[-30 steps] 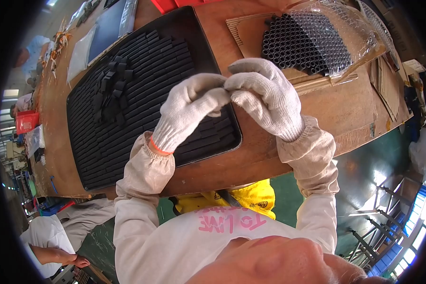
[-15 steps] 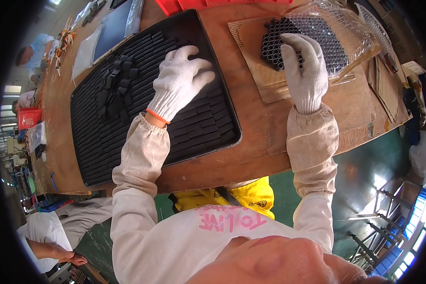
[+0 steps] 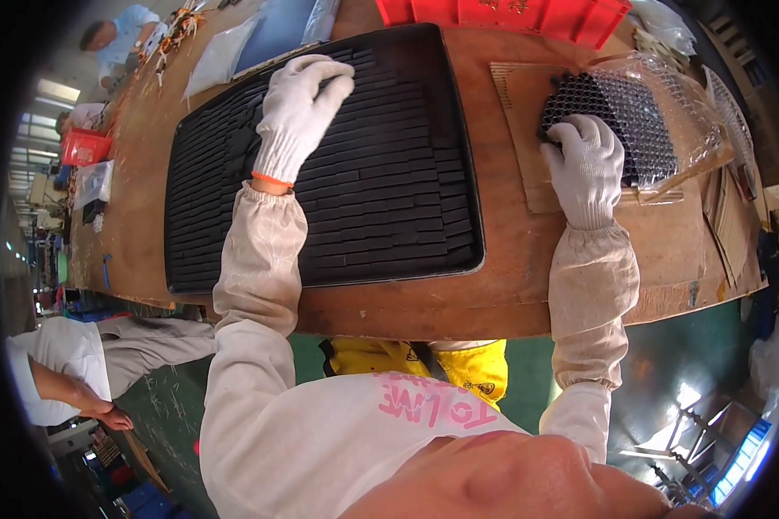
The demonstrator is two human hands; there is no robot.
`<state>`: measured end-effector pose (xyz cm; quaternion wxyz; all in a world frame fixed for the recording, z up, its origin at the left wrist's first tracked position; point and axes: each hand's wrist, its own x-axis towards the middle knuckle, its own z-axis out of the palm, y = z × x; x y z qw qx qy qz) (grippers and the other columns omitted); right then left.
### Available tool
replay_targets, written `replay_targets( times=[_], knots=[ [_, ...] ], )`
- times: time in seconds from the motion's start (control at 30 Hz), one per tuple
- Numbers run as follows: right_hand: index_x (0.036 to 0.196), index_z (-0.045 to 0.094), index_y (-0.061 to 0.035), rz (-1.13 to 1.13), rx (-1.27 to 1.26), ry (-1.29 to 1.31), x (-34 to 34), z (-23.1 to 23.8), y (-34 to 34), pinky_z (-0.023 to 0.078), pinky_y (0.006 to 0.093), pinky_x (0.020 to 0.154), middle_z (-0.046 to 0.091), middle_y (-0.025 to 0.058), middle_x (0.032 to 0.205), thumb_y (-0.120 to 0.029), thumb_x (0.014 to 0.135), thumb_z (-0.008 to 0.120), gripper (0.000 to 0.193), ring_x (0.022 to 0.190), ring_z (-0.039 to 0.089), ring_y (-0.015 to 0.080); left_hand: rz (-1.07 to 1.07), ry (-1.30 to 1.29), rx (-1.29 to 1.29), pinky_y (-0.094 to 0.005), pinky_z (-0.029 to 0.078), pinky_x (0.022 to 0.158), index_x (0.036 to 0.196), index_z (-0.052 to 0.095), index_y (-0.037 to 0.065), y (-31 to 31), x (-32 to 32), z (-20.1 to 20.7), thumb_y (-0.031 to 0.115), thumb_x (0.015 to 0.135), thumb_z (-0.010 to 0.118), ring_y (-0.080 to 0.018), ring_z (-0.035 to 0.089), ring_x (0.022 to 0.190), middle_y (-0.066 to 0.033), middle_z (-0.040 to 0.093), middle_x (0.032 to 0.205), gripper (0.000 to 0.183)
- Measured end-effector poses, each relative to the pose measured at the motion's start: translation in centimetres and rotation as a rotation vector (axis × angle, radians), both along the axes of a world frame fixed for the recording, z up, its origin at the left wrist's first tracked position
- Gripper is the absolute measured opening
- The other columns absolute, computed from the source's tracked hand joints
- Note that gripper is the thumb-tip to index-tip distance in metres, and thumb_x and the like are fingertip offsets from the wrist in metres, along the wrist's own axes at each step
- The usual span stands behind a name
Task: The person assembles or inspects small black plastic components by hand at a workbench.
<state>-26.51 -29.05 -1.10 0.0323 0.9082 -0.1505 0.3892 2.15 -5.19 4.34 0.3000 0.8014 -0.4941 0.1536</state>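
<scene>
While the left hand [image 3: 299, 108] in a white glove lies with bent fingers on the small black bars in the big black tray [image 3: 459, 173], the right hand [image 3: 587, 164] rests flat, fingers loosely open and holding nothing, on the black honeycomb block [image 3: 614, 108] in bubble wrap [image 3: 692, 112] on the wooden table [image 3: 511, 285]

At two o'clock from me, a clear bubble-wrap bag [image 3: 666, 112] lies on a cardboard sheet [image 3: 528, 147], my right hand [image 3: 587, 169] resting on its near end. At eleven o'clock a flat clear plastic bag [image 3: 221, 56] lies on the table (contents too small to tell).
</scene>
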Motion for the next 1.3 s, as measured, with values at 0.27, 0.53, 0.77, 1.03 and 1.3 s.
replay_targets(
  times=[0.27,0.53,0.77,1.03,1.3],
  knots=[
    [0.084,0.066,-0.0110,-0.002,-0.018,-0.039,0.5,0.4,0.7,0.052,0.0442,0.086,0.065,0.0042,0.097,-0.009,0.071,0.082,0.021,0.099,0.064,0.0292,0.374,-0.022,0.307,-0.0452,0.047,0.106,0.123,0.072,0.016,6.3,5.9,-0.3,0.044,0.092,0.067,-0.0362,0.059,0.123,-0.0122,0.067,0.130,0.042],
    [0.086,0.063,-0.0093,0.059,0.015,-0.126,0.8,0.8,1.1,0.053,0.0443,0.084,0.066,0.0059,0.094,-0.004,0.071,0.082,0.024,0.094,0.065,0.0303,0.353,0.179,0.388,-0.0511,0.035,0.118,0.159,0.034,0.024,7.1,8.7,-3.7,0.075,0.088,0.057,-0.0455,0.035,0.146,-0.0262,0.034,0.160,0.091],
    [0.086,0.063,-0.0094,0.097,0.020,-0.165,0.9,0.9,1.8,0.053,0.0439,0.083,0.066,0.0055,0.095,-0.003,0.071,0.082,0.025,0.095,0.066,0.0301,0.294,-0.051,0.588,-0.0520,0.032,0.120,0.158,0.036,0.029,3.7,6.9,-3.6,0.076,0.088,0.056,-0.0432,0.034,0.147,-0.0205,0.031,0.164,0.086],
    [0.088,0.062,-0.0091,0.138,0.001,-0.196,1.2,1.3,1.9,0.054,0.0439,0.081,0.066,0.0060,0.094,-0.002,0.070,0.082,0.027,0.092,0.066,0.0304,0.211,-0.157,0.463,-0.0493,0.056,0.088,0.132,0.059,0.024,4.2,7.4,-3.3,0.030,0.100,0.061,-0.0388,0.067,0.104,-0.0154,0.065,0.112,0.033],
    [0.088,0.062,-0.0082,0.192,0.059,-0.180,1.3,1.3,2.2,0.054,0.0440,0.080,0.067,0.0071,0.095,-0.001,0.070,0.081,0.027,0.092,0.066,0.0310,0.183,0.278,0.158,-0.0260,0.055,0.076,0.157,0.039,0.024,4.9,7.5,-1.0,0.006,0.107,0.044,-0.0119,0.060,0.076,-0.0081,0.066,0.132,0.054]
  ],
)
